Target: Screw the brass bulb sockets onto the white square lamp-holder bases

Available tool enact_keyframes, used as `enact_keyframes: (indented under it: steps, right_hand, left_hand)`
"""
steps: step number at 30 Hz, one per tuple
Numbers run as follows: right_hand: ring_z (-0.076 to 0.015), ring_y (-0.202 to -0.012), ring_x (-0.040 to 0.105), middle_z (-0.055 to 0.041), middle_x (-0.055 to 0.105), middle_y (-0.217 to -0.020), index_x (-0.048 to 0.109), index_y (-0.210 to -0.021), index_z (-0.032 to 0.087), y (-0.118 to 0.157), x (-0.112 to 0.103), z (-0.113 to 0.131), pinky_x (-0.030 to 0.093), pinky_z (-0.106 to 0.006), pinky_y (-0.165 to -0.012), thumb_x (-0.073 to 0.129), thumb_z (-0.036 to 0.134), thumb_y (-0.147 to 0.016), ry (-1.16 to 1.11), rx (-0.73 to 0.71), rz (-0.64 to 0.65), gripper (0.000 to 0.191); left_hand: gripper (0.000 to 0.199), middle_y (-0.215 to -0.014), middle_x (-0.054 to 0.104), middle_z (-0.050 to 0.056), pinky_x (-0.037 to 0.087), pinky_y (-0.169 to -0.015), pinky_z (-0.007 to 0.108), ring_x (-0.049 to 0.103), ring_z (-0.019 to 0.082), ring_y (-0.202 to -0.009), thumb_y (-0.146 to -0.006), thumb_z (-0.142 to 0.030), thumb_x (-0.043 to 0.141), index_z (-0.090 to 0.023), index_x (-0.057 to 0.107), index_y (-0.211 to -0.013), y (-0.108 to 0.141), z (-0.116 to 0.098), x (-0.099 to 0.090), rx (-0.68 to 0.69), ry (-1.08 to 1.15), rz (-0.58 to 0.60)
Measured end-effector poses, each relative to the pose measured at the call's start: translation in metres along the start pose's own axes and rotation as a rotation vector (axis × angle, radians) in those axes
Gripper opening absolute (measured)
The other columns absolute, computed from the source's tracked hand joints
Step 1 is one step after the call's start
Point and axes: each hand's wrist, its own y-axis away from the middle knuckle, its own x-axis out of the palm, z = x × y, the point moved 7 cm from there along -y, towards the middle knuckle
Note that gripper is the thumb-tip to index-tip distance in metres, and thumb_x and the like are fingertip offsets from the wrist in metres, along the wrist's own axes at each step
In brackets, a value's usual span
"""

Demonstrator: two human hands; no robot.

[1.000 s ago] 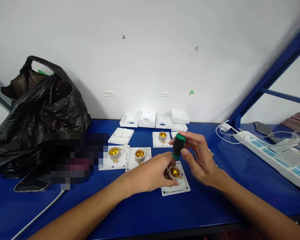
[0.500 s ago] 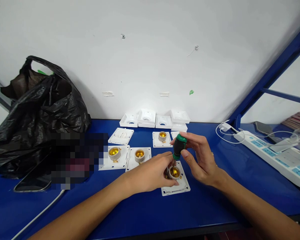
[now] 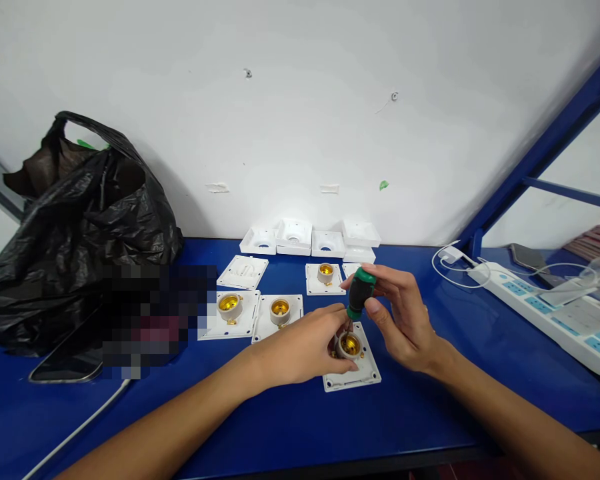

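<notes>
Right fingers [image 3: 391,274] pinched one green-and-black screwdriver [image 3: 362,291]; left fingers [image 3: 342,366] gripped one round, gold-lined socket [image 3: 351,345] on square white plate [image 3: 361,377].

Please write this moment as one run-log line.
left hand: holds round gold-lined white socket on square white plastic plate | right hand: holds green-and-black screwdriver, pointing down at socket

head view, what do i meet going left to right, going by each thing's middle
Black plastic bag → first gold-lined socket → second gold-lined socket → left hand → screwdriver → right hand → power strip.
</notes>
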Motion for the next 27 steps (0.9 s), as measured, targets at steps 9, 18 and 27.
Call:
enact_keyframes:
  steps: [9, 18, 27]
  right_hand:
    - [-0.0236, -0.105, 0.066, -0.0106, 0.061, -0.140, 0.039, -0.154, 0.035, -0.0017, 0.0006, 0.0018, 0.059, -0.046, -0.087, 0.054, 0.016, -0.102, 0.018, -0.005, 0.002, 0.058]
    - [-0.0203, -0.089, 0.062, -0.0047, 0.061, -0.110, 0.045, -0.147, 0.035, -0.0070, -0.0019, 0.0069, 0.057, -0.040, -0.077, 0.064, 0.016, -0.096, 0.030, -0.071, -0.050, 0.057]
    - [-0.0225, -0.104, 0.064, -0.0099, 0.059, -0.136, 0.036, -0.154, 0.035, -0.0023, 0.0016, 0.0025, 0.060, -0.046, -0.087, 0.052, 0.015, -0.102, 0.015, -0.014, 0.013, 0.059]
  left_hand:
    - [0.033, -0.088, 0.059, 0.000, 0.043, -0.069, 0.033, 0.059, 0.019, -0.077, -0.086, -0.042, 0.076, -0.021, 0.055, -0.101, 0.0005, -0.0010, -0.0003, -0.004, 0.003, 0.005]
    - [0.034, -0.094, 0.060, 0.001, 0.045, -0.069, 0.033, 0.060, 0.019, -0.080, -0.086, -0.043, 0.076, -0.021, 0.056, -0.102, 0.0013, 0.0020, 0.0004, -0.021, 0.016, -0.004]
    - [0.034, -0.089, 0.060, 0.000, 0.044, -0.073, 0.034, 0.061, 0.021, -0.082, -0.086, -0.040, 0.077, -0.022, 0.056, -0.104, 0.0010, -0.0013, -0.0001, -0.001, 0.007, 0.002]
